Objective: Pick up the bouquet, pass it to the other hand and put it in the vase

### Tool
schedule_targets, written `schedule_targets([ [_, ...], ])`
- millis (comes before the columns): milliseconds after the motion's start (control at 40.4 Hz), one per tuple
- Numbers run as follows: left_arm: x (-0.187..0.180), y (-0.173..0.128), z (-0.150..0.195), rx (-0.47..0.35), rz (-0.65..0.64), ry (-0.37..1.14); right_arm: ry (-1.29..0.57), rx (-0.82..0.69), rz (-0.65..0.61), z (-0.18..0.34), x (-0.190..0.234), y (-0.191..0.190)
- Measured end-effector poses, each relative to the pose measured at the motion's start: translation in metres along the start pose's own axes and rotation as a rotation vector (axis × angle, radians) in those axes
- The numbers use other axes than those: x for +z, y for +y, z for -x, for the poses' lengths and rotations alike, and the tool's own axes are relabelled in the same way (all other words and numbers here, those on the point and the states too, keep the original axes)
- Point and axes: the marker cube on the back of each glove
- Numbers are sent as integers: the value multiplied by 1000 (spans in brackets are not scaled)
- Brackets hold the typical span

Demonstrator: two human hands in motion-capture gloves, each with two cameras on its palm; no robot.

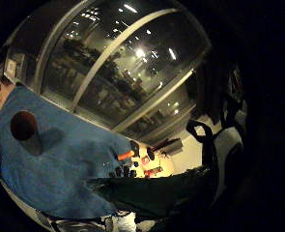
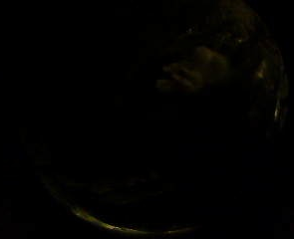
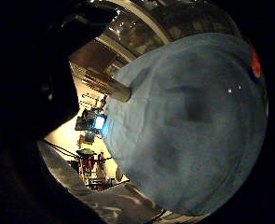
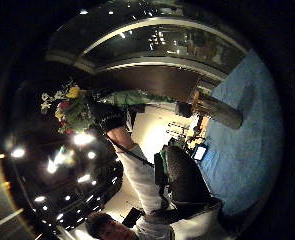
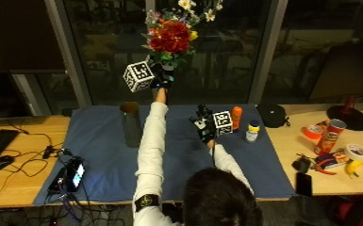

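Up high over the blue cloth [image 5: 105, 155], left hand [image 5: 161, 76] gripping the bouquet [image 5: 170, 37] by its stems, well above the vase [image 5: 131, 125] on the table [image 5: 18, 183], right hand [image 5: 204, 126] hovering low, fingers relaxed.

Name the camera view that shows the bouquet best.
The outside view: the bouquet is lit and whole, raised in the left hand. The right thumb side palm view shows it small. The remaining views show none of it that I can make out.
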Motion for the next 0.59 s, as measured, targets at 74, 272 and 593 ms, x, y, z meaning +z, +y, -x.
schedule_targets([
  [74, -3, -14, 11, -6, -44, -20, -9, -28, 13, -7, 3, -2],
  [272, -14, -42, 57, -63, -143, -85, 29, -17, -6, -27, 3, -10],
  [593, -47, -86, 92, -71, -372, -171, 127, -50, -98, -65, 1, -35],
])
